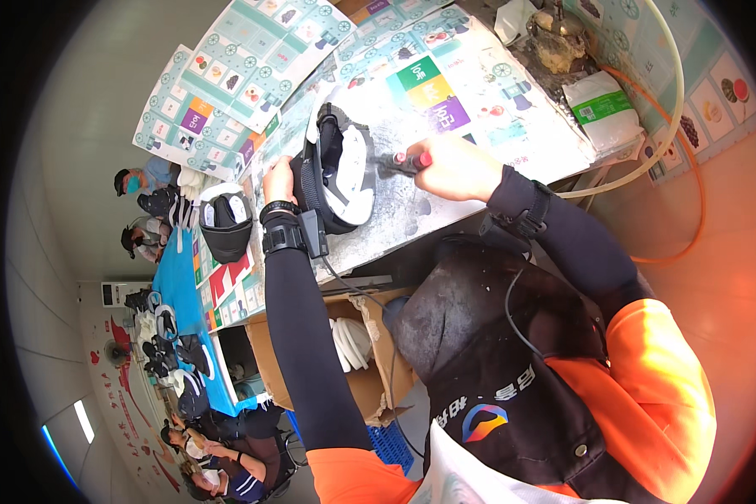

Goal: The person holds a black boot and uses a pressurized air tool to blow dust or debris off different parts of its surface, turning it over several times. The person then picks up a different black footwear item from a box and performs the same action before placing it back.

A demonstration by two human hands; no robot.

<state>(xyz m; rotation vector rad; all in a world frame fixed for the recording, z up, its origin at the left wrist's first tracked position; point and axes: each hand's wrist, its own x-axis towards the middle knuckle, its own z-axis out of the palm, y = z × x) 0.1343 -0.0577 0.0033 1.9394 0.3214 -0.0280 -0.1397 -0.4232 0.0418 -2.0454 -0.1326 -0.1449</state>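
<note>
Dark shoe (313,186) against left fingers (282,172)

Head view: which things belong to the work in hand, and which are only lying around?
Work in hand:
dark shoe, in the left grip
red-and-dark tool, in the right grip

Apparently lying around:
green-and-white packet
cardboard box below the table
second shoe, perhaps related

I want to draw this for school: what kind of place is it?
Probably a shoe workshop: the left hand holds a shoe, the right hand a tool, and more shoes line a blue table.
</note>
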